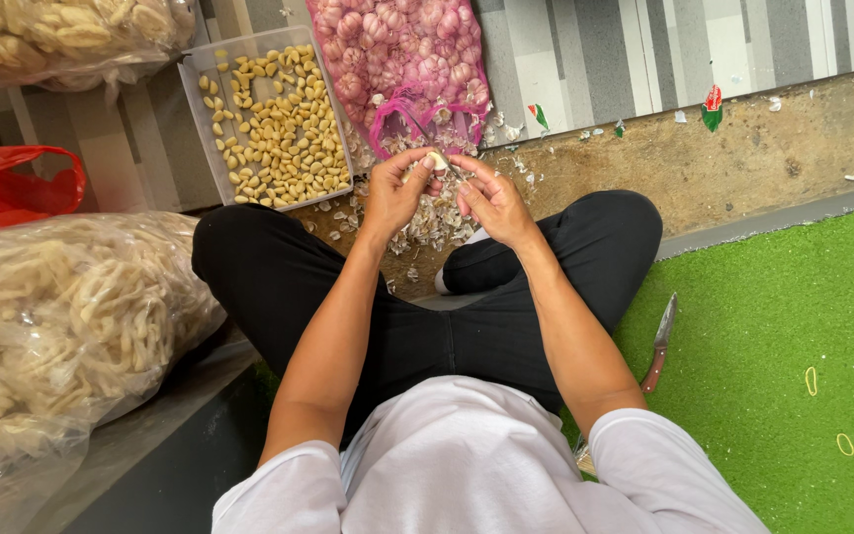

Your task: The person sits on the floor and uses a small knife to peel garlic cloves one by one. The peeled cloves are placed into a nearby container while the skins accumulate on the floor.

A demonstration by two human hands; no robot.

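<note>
I sit cross-legged in black trousers on the floor. My left hand (395,192) pinches a pale garlic clove (438,160) at its fingertips. My right hand (491,201) is right beside it, fingers curled at the same clove and seemingly around a small thin blade. Under both hands lies a heap of papery garlic skins (425,223). A clear plastic tray (195,109) of peeled yellowish cloves stands just beyond my left hand. A pink mesh sack of whole garlic bulbs (399,59) lies beyond both hands.
A knife with a reddish handle (659,346) lies on the green turf mat (783,326) by my right knee, with a few rubber bands further right. Large clear bags of pale snack sticks (51,316) and a red plastic bag (12,188) crowd my left.
</note>
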